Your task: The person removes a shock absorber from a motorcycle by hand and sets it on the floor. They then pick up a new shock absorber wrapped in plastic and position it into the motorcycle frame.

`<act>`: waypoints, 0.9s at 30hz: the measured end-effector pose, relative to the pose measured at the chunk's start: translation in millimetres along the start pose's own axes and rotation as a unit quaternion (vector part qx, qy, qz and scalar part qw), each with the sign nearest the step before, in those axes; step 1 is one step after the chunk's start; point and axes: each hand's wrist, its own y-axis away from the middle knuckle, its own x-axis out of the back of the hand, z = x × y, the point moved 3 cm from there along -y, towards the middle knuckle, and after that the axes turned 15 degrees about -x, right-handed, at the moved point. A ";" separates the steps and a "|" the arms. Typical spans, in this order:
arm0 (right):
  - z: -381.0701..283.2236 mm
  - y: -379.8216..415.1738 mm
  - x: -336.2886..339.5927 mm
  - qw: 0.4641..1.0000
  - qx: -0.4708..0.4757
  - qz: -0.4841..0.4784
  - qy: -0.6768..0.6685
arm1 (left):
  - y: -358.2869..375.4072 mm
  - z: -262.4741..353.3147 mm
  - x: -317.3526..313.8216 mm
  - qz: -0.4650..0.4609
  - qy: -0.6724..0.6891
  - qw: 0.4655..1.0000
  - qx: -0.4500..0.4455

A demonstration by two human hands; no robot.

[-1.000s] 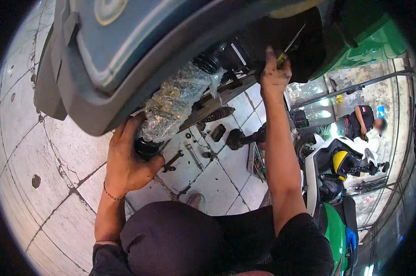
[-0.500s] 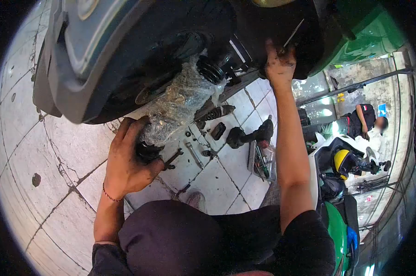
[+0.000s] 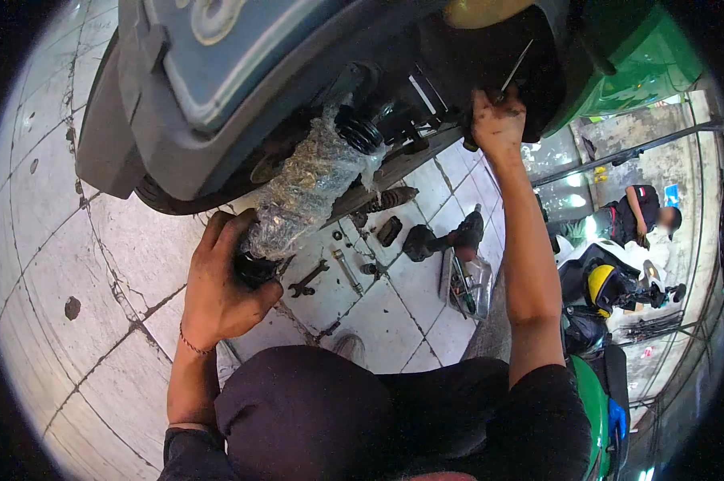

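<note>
Head view, underside of a scooter raised above a tiled floor point(image 3: 97, 264); the grey rear bodywork point(image 3: 217, 72) fills the upper frame, with a green panel point(image 3: 642, 64) at upper right; beneath it hangs a shock absorber wrapped in clear plastic film point(image 3: 306, 188), its bare black coils showing at the upper end near the frame and its lower end at the left hand; the left hand point(image 3: 221, 284), arm raised from below with the wrist bent back, is clenched around the lower eye of the shock, thumb and fingers wrapped about it; the right hand point(image 3: 498, 120), arm stretched nearly straight upward, grasps a screwdriver point(image 3: 510, 76) whose thin shaft points up into the dark recess of the bodywork; judged from this pose, the step goes best if the left hand bears the shock's weight and holds it in line with its upper mount while the right hand keeps the shaft square to its seat, applying force without letting the tip slip; on the floor lie a spanner point(image 3: 307, 280), a second unwrapped spring point(image 3: 386, 198) and a power tool point(image 3: 442, 239), well apart from both hands; another person point(image 3: 646, 212) crouches in the background at right
</note>
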 end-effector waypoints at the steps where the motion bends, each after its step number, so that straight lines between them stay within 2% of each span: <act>1: -3.3 0.0 2.8 0.995 0.049 -0.010 0.092 | 0.2 0.1 0.5 0.000 0.000 1.000 0.004; 2: -3.2 0.4 0.1 0.995 0.048 -0.009 0.092 | -0.6 0.9 2.1 -0.001 0.000 1.000 0.003; 3: -2.5 -0.1 -0.4 0.999 0.000 0.004 -0.049 | -2.0 2.5 4.1 -0.009 -0.006 1.000 -0.002; 5: -3.3 -0.8 6.0 0.981 -0.047 0.018 -0.189 | -3.7 3.3 4.5 -0.017 -0.014 1.000 -0.007; 7: -9.3 0.7 17.5 0.998 -0.040 -0.041 -0.021 | -5.1 2.1 3.3 -0.010 -0.013 1.000 -0.014; 8: -5.9 1.8 11.8 0.998 -0.042 -0.041 -0.021 | -5.3 2.8 2.8 -0.011 -0.013 1.000 -0.014; 10: 9.2 2.2 -2.1 0.986 -0.108 -0.020 -0.129 | -6.9 4.3 3.1 -0.006 -0.008 1.000 -0.013; 11: 10.2 1.1 -1.2 0.985 -0.108 -0.020 -0.133 | -7.1 4.7 5.3 -0.006 -0.011 1.000 -0.012; 13: 1.8 1.8 2.3 0.996 0.082 0.001 0.034 | -8.4 4.2 6.9 -0.034 -0.001 0.999 0.008; 14: -5.1 -0.1 3.4 0.996 0.085 0.003 0.033 | -8.7 3.2 6.5 -0.030 -0.002 1.000 0.008; 15: -10.2 -1.3 5.5 0.990 -0.025 0.004 -0.141 | -8.0 1.8 5.9 -0.021 -0.007 1.000 -0.004; 16: -8.9 1.8 3.5 0.941 -0.139 0.003 -0.310 | -7.5 -0.1 5.4 -0.018 -0.013 1.000 -0.017; 17: -7.5 2.1 0.2 0.940 -0.140 0.001 -0.310 | -8.2 -3.1 2.5 -0.019 -0.013 1.000 -0.015; 19: -4.5 6.8 -2.3 0.996 -0.044 0.005 -0.081 | -11.8 -6.6 -4.6 0.017 0.049 0.998 -0.020; 20: -5.1 9.6 -0.1 0.996 -0.047 0.004 -0.077 | -14.5 -6.3 -7.3 0.014 0.053 0.998 -0.022; 21: -6.9 12.6 0.2 0.979 -0.098 -0.018 -0.180 | -16.9 -5.8 -9.4 0.012 0.058 0.998 -0.018; 23: -14.4 14.8 -0.1 0.904 -0.189 -0.057 -0.379 | -17.6 -6.6 -13.3 0.025 0.061 0.998 -0.020; 27: -24.1 45.8 17.6 0.893 -0.229 -0.047 -0.384 | -11.6 -13.4 -17.0 0.040 0.106 0.993 -0.026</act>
